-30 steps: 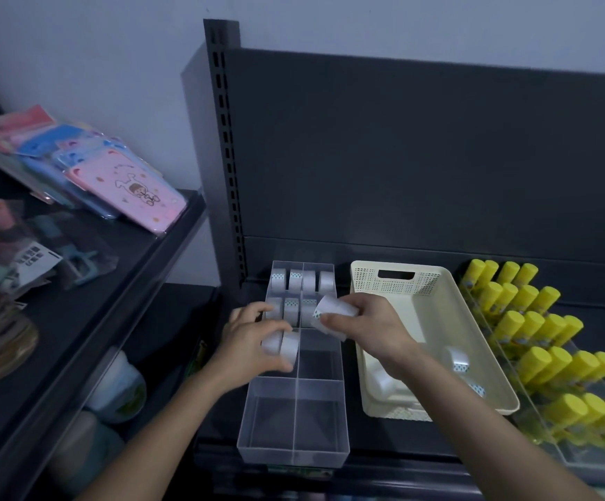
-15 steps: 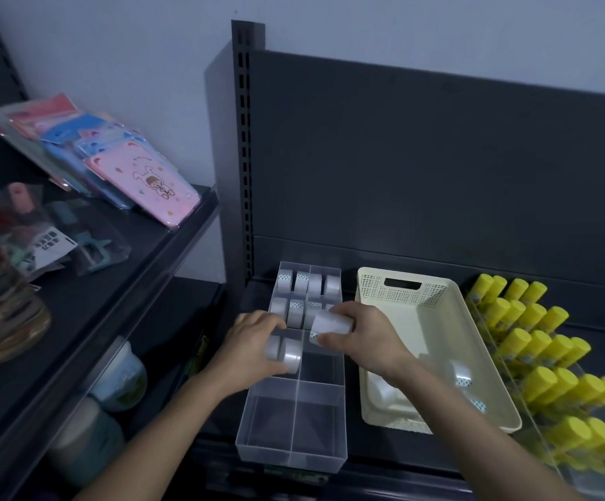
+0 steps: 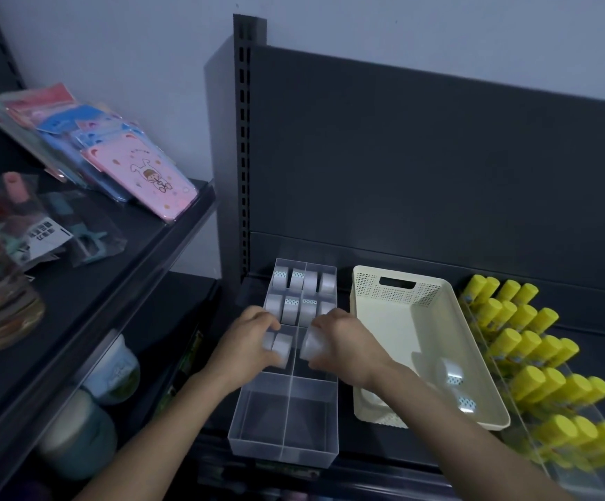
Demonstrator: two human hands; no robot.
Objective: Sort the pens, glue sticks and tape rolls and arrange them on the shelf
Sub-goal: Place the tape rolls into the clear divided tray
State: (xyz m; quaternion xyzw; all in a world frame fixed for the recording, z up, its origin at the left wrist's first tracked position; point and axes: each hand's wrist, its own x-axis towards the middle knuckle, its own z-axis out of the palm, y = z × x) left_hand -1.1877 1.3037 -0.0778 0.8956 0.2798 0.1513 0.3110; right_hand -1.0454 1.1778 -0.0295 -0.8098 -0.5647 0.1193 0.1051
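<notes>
Dim, bluish light throughout, with soft blur overall, dark lower corners and wide-angle bending at the edges

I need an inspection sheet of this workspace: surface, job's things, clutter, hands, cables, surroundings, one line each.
Surface: dark shelf holding clear tray and basket.
Job's things: tape rolls fill the tray's two far rows; loose rolls in the basket; glue sticks at right; pens not seen.
Clutter: packets and jars on the left rack.
Hands: left hand grips two rolls, right hand grips one roll, both at the tray's third row.
Cables: nothing seen.
Surroundings: dark back panel, pale wall.
</notes>
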